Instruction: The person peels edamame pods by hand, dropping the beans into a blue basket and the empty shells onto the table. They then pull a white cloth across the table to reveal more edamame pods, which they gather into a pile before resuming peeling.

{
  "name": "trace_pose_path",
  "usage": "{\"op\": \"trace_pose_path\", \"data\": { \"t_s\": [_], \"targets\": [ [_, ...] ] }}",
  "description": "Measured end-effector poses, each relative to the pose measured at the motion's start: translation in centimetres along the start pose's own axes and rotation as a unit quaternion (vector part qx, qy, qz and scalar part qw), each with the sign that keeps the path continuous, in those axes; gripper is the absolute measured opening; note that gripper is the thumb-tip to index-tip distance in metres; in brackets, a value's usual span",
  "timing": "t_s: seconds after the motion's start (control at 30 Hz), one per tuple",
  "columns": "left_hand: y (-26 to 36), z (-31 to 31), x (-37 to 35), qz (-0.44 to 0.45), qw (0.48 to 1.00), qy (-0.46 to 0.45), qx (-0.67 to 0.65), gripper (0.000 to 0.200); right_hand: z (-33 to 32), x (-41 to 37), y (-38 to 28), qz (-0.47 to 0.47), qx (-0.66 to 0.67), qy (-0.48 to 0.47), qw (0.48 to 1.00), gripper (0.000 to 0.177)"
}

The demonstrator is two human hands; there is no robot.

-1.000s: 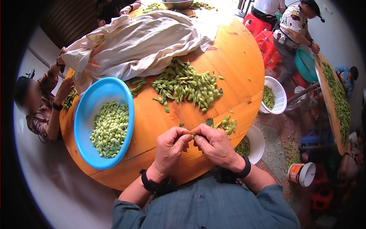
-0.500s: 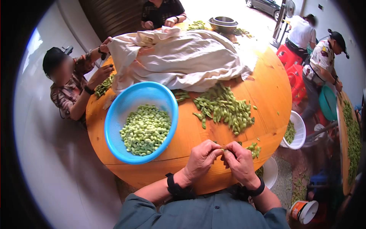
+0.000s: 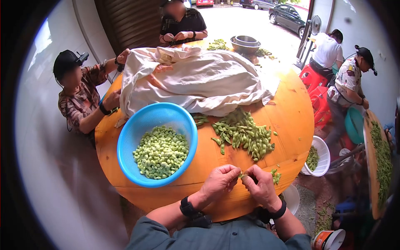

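Table layout, viewed from the wearer's side.
On the table (image 3: 287,125), the colander (image 3: 125,137) stands near left, shelled beans (image 3: 161,153) inside it. A heap of edamame pods (image 3: 252,136) lies to its right; the cloth (image 3: 196,83) spreads behind both. Nested bowls (image 3: 246,43) sit beyond the cloth. Before the heap, at the near edge, are the left hand (image 3: 218,182) and right hand (image 3: 263,186). On the floor, right of the table, is a basket (image 3: 323,157), with a bucket (image 3: 329,240) nearer the wearer.

green pods (image 3: 250,137) (blue basket (image 3: 146,116))
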State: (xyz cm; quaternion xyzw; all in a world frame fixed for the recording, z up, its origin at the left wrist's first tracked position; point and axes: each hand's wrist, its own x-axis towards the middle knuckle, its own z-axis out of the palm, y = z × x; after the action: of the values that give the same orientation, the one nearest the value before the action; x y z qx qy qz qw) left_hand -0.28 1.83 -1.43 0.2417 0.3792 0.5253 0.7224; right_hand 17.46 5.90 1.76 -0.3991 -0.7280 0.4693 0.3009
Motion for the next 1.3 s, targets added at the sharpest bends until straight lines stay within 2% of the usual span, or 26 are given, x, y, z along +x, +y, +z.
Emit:
{"op": "trace_pose_path", "data": {
  "t_s": [0.03,0.13,0.17,0.23,0.3,0.37,0.43,0.53,0.6,0.67,0.73,0.77,0.8,0.87,0.9,0.93,1.0,1.07,1.13,1.17,1.23,1.27,1.3],
  "targets": [
    [-0.1,0.1,0.1,0.002,1.000,-0.004,0.002,0.023,0.2,0.1,0.2,-0.041,-0.021,0.034,0.998,0.019],
    [-0.1,0.1,0.2,-0.001,1.000,0.004,0.021,0.023,0.8,0.2,-0.4,-0.065,-0.005,0.089,0.994,0.019],
    [-0.1,0.1,0.3,-0.002,1.000,0.006,0.017,0.023,1.0,0.3,-0.5,-0.067,0.037,0.089,0.993,0.016],
    [-0.2,-0.2,0.5,-0.002,1.000,0.008,0.014,0.024,1.2,0.4,-0.5,-0.091,0.036,0.101,0.990,0.015],
    [-0.1,-0.8,0.8,-0.022,0.995,-0.074,-0.062,0.024,1.2,0.5,-0.4,-0.114,0.034,0.113,0.986,0.014],
    [-0.2,-0.7,1.1,-0.044,0.992,-0.077,-0.085,0.024,0.9,0.6,-0.3,-0.162,-0.043,0.124,0.978,0.014],
    [-0.6,-0.6,1.2,-0.065,0.989,-0.075,-0.108,0.025,0.5,0.7,-0.2,-0.171,-0.059,0.117,0.977,0.014],
    [-0.9,-0.4,1.5,-0.026,0.997,-0.038,-0.056,0.026,0.0,1.0,0.0,-0.200,-0.089,0.103,0.970,0.013],
    [-0.8,0.1,1.5,-0.027,0.999,-0.002,0.039,0.025,0.0,1.1,0.5,-0.181,-0.125,0.106,0.970,0.011],
    [-0.7,0.4,1.4,-0.046,0.998,0.011,0.049,0.026,0.1,1.1,0.7,-0.168,-0.136,0.098,0.971,0.010],
    [-0.5,-0.1,1.2,-0.043,0.997,-0.022,0.062,0.026,0.2,1.0,1.1,-0.161,-0.154,0.077,0.972,0.009],
    [-0.2,-0.2,1.1,-0.052,0.992,-0.020,0.117,0.022,0.3,1.0,1.1,-0.147,-0.138,0.068,0.977,0.009],
    [0.1,-0.3,0.6,-0.042,0.992,-0.004,0.115,0.022,0.2,0.9,0.5,-0.124,-0.122,0.058,0.983,0.008],
    [0.7,-0.1,-0.3,0.062,0.980,0.031,0.187,0.018,-0.4,1.0,1.4,-0.133,-0.168,0.043,0.976,0.007],
    [1.9,0.2,-1.4,0.087,0.965,0.065,0.239,0.016,-0.7,1.1,1.8,-0.140,-0.163,0.036,0.976,0.007],
    [3.5,0.9,-2.8,0.156,0.933,0.098,0.309,0.014,-1.1,1.0,2.3,-0.150,-0.199,0.028,0.968,0.007],
    [5.5,0.1,-4.3,0.342,0.804,0.159,0.460,0.009,-1.8,1.0,2.6,-0.161,-0.234,0.021,0.959,0.008],
    [8.2,-0.5,-6.1,0.397,0.683,0.233,0.566,0.011,-2.4,0.4,2.7,-0.145,-0.268,-0.005,0.952,0.010],
    [9.6,-2.5,-7.0,0.390,0.601,0.291,0.634,0.018,-2.8,-0.1,2.3,-0.127,-0.269,-0.008,0.955,0.013],
    [10.0,-2.7,-7.5,0.389,0.602,0.287,0.636,0.018,-2.8,-0.2,2.0,-0.110,-0.273,-0.014,0.956,0.016],
    [10.8,-2.9,-8.0,0.389,0.437,0.360,0.727,0.018,-2.6,-0.1,1.5,-0.121,-0.253,0.015,0.960,0.020],
    [10.9,-2.6,-8.1,0.388,0.446,0.345,0.729,0.018,-2.6,-0.3,1.3,-0.130,-0.237,0.042,0.962,0.024],
    [10.9,-2.1,-8.0,0.393,0.482,0.327,0.712,0.017,-2.6,-0.3,1.3,-0.122,-0.240,0.048,0.962,0.028]
  ]
}}
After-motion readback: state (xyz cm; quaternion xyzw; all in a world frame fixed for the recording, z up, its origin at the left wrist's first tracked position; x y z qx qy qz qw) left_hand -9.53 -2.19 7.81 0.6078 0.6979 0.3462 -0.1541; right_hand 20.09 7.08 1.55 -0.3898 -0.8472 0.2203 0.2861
